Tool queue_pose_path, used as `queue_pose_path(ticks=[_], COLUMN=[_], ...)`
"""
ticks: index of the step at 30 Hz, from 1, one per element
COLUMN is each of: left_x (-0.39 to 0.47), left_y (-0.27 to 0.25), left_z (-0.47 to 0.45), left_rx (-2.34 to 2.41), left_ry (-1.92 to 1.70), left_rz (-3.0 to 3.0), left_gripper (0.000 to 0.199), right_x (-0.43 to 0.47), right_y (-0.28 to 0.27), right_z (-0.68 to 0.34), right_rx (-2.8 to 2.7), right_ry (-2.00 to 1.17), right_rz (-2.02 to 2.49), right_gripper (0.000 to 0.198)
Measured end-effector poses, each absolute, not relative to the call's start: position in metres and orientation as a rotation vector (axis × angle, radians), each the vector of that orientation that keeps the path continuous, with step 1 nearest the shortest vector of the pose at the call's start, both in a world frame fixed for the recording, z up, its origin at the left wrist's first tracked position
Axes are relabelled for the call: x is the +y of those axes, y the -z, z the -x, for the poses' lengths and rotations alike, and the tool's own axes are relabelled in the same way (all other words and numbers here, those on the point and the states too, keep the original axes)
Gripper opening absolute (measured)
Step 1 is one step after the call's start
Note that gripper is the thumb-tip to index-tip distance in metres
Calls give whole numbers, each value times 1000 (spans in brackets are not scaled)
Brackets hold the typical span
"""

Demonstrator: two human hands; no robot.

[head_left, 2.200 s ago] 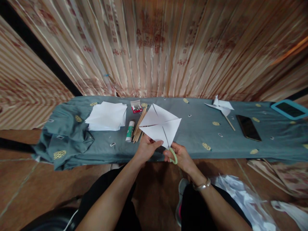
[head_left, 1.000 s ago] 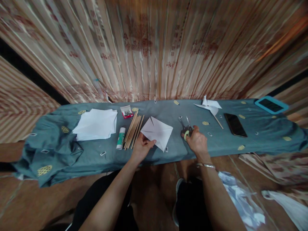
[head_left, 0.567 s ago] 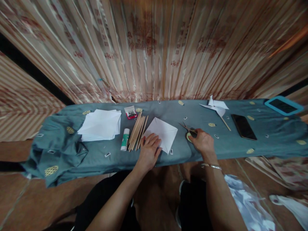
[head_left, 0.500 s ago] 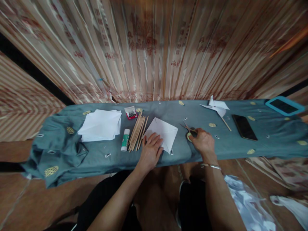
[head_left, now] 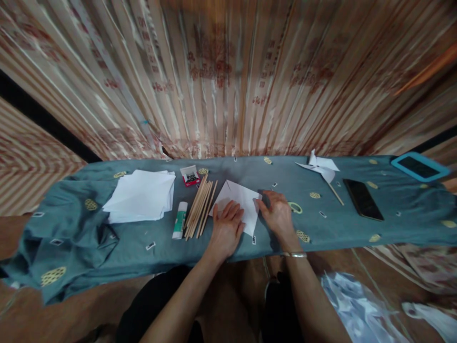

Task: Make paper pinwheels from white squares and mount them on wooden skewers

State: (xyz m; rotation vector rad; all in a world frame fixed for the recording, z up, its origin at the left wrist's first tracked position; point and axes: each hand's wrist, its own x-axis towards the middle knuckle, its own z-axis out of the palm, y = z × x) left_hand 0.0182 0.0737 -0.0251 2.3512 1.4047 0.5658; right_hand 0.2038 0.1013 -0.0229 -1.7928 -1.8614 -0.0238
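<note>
A white square sheet of paper (head_left: 241, 193) with cuts in from its corners lies on the cloth in front of me. My left hand (head_left: 227, 226) rests flat on its lower left part, fingers spread. At the sheet's right corner is my right hand (head_left: 278, 213), its thumb and forefinger around the corner, which looks slightly lifted. One handle loop of the scissors (head_left: 295, 207) shows just right of that hand; the rest is hidden behind it. Left of the sheet lie several thin wooden sticks (head_left: 198, 207) and a green-and-white glue stick (head_left: 180, 220).
A stack of white paper (head_left: 141, 196) lies at the left, with a small red box of pins (head_left: 190, 176) behind the sticks. To the right are a paper pinwheel (head_left: 321, 166) on a stick, a black phone (head_left: 363, 199) and a blue-framed tablet (head_left: 419, 166). A patterned curtain (head_left: 228, 95) hangs behind.
My right hand has let go of the scissors, leaving them on the cloth, and has moved left to the sheet's corner. My left hand stays on the sheet. The view has shifted slightly.
</note>
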Motion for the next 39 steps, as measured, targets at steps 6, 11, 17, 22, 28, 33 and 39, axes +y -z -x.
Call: queue_pose_path(ticks=[6,11,17,22,28,33,39], left_x=[78,81,82,79,71,59,47], left_y=[32,31,31,31,26,25,22], left_z=[-18,-15,-15,-15,-13,-13,-16], left_rx=[1415,1379,1364,1363,1354,1305,1226], left_ry=[-491,-479,-490,-539,-638,-657,-691], left_rz=[-2399,-2401,-2385,-2341,-2300,-2284,-2259], left_gripper=[38,38,37,39,40,39,34], right_x=[121,129,134,129,112,98,101], right_y=[43,45,45,43,36,11,-30], right_z=[-184,-204,-221,-214,-196,-195,-138], right_rx=[-1926,-1836,-1824,-1835,-1853,-1770,-2104], right_ry=[91,112,169,215,191,280,-157], right_rz=[1707,1787,1850,1739,1590,1595,1427], right_gripper=[38,34,32,32,32,35,27])
